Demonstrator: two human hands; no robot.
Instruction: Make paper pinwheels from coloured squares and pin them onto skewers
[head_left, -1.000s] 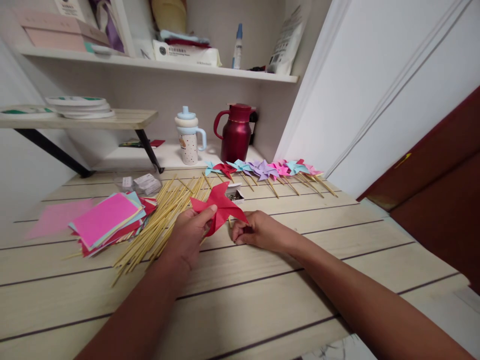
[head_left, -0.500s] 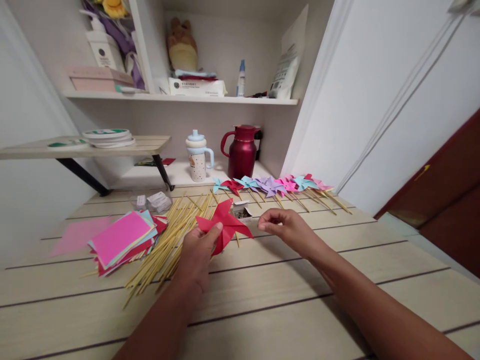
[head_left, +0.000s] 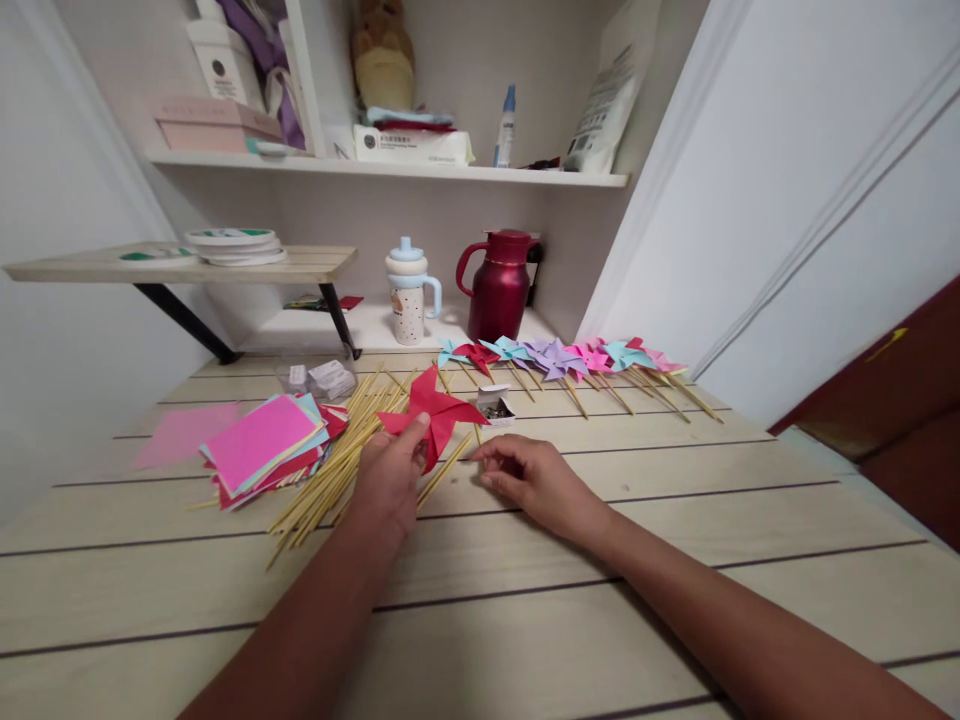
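Observation:
My left hand (head_left: 390,480) pinches a red paper pinwheel (head_left: 435,415) near its middle, the thumb lying on top of the folded paper. It hovers over the right side of a pile of thin wooden sticks (head_left: 330,480). My right hand (head_left: 540,487) is just to the right, above the table, with fingers loosely curled and thumb and forefinger apart; I see nothing between them. Its fingertips are close to the end of some sticks (head_left: 444,470). Behind the hands, a small open white box (head_left: 496,408) holds tiny metal pieces.
Finished pinwheels on sticks (head_left: 555,360) lie in a row at the back right. On the left are stacked coloured paper squares (head_left: 262,445) and a clear container with small white boxes (head_left: 330,380). A red jug (head_left: 499,290) and a cup (head_left: 409,300) stand behind.
My right hand has moved left and down toward the sticks, and its fingers have loosened. The pinwheel in my left hand has shifted slightly left. The view has tilted down a little.

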